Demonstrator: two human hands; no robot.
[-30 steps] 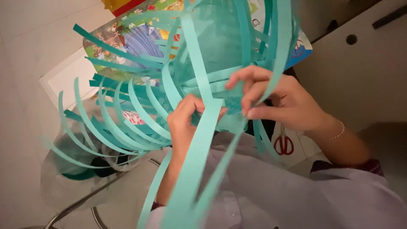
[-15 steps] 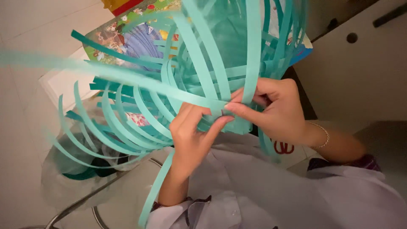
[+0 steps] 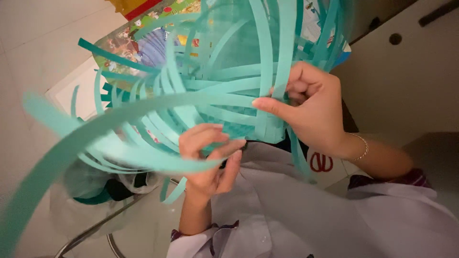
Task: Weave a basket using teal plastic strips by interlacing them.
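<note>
A woven patch of teal paper strips [image 3: 239, 125] is held up in front of my chest, with several long loose strips [image 3: 143, 129] curling out to the left and upward. My left hand [image 3: 210, 160] is under the patch, fingers pinching one long strip [image 3: 95, 138] that sweeps out to the lower left. At the patch's right edge my right hand [image 3: 311, 107] grips the weave and an upright strip [image 3: 284, 52] between thumb and fingers. A thin bracelet sits on that wrist.
Below on the pale tiled floor lie a colourful illustrated mat [image 3: 143, 43], a white sheet [image 3: 71, 93], red-handled scissors [image 3: 321, 162] and a clear plastic bag [image 3: 91, 191] with dark scraps. A metal stool frame [image 3: 95, 229] shows at lower left. A beige cabinet [image 3: 406, 62] stands at right.
The long strip in my left hand has swung from hanging down to sweeping out to the left. Both hands shifted slightly apart and the right hand rose on the weave.
</note>
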